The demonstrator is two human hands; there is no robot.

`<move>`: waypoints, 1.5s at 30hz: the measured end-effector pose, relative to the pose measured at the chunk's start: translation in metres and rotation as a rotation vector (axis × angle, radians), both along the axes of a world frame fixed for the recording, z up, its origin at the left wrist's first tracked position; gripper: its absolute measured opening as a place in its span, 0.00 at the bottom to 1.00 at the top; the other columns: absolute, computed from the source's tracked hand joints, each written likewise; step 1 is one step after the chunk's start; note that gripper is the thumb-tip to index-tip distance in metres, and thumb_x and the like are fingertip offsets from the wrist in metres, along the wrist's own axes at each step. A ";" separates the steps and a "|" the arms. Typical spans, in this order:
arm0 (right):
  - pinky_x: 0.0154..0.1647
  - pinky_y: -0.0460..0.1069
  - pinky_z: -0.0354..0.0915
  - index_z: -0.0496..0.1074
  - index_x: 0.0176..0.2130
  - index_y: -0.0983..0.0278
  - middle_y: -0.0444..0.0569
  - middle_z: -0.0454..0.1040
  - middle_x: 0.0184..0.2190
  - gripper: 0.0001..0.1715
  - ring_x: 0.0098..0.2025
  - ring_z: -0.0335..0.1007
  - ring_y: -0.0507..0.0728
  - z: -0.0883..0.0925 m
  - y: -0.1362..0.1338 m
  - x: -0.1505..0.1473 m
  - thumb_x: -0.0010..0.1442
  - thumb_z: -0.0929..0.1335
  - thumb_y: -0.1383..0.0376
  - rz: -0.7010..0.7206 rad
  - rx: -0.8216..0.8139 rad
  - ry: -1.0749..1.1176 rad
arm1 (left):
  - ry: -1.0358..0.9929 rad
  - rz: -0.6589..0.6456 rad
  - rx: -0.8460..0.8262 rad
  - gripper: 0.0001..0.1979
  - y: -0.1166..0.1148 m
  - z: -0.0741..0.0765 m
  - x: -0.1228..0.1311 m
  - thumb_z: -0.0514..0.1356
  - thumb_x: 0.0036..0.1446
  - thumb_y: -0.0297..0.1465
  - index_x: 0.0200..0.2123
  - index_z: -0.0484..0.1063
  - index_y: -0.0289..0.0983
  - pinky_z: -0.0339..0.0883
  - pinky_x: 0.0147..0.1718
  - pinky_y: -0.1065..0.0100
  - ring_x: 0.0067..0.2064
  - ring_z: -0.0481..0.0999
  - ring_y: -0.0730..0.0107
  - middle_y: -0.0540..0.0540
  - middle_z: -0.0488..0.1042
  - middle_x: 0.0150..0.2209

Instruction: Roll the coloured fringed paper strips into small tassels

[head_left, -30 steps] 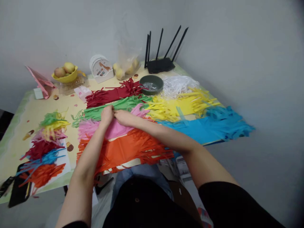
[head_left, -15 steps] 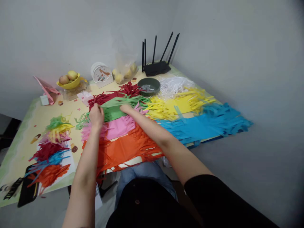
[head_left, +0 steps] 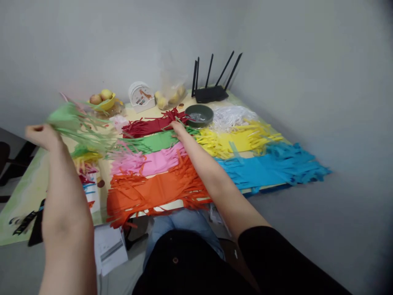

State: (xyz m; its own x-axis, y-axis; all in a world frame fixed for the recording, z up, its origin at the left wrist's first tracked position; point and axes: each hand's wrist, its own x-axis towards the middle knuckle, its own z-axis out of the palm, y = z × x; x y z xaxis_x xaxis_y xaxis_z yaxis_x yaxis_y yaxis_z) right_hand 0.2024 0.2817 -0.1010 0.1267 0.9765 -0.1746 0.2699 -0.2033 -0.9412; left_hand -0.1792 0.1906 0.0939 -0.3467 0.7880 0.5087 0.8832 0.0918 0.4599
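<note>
My left hand [head_left: 44,136] is raised at the left, its fingers closed on a green fringed tissue-paper sheet [head_left: 66,116]. The sheet's strips trail to the right, blurred by motion. My right hand [head_left: 177,129] is over the edge between the dark red fringed paper [head_left: 152,126] and the green fringed stack [head_left: 158,141]; its fingers look slightly apart, with nothing seen in them. Pink fringed paper [head_left: 161,162] and orange fringed paper [head_left: 155,189] lie nearer me. Yellow fringed paper [head_left: 235,140] and blue fringed paper [head_left: 260,164] spread to the right of my right forearm.
Partly behind my left forearm is a small multicoloured pile of fringed strips [head_left: 87,157]. At the back stand a yellow fruit bowl [head_left: 106,105], a white holder [head_left: 141,97], bagged fruit [head_left: 170,98], a dark green bowl [head_left: 199,116], white strips [head_left: 231,117] and a black router [head_left: 211,94].
My left hand has lifted a green fringed sheet from the stack and carried it left. My right hand has moved slightly right and away from me, toward the dark red paper.
</note>
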 end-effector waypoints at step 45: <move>0.42 0.49 0.62 0.74 0.40 0.67 0.49 0.78 0.38 0.13 0.39 0.72 0.56 0.167 -0.158 0.023 0.53 0.65 0.69 0.768 0.772 -0.291 | -0.479 -0.758 -0.330 0.13 -0.116 -0.027 0.139 0.63 0.52 0.40 0.27 0.75 0.35 0.62 0.25 0.73 0.27 0.69 0.72 0.49 0.73 0.25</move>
State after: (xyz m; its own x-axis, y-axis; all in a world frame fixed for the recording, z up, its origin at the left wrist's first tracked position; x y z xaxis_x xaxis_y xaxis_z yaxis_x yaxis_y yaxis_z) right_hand 0.2252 0.1233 0.0664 -0.6167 0.6473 0.4479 0.3025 0.7202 -0.6243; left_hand -0.0406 0.0746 0.0664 0.2012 0.9669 0.1568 0.4853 -0.2374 0.8415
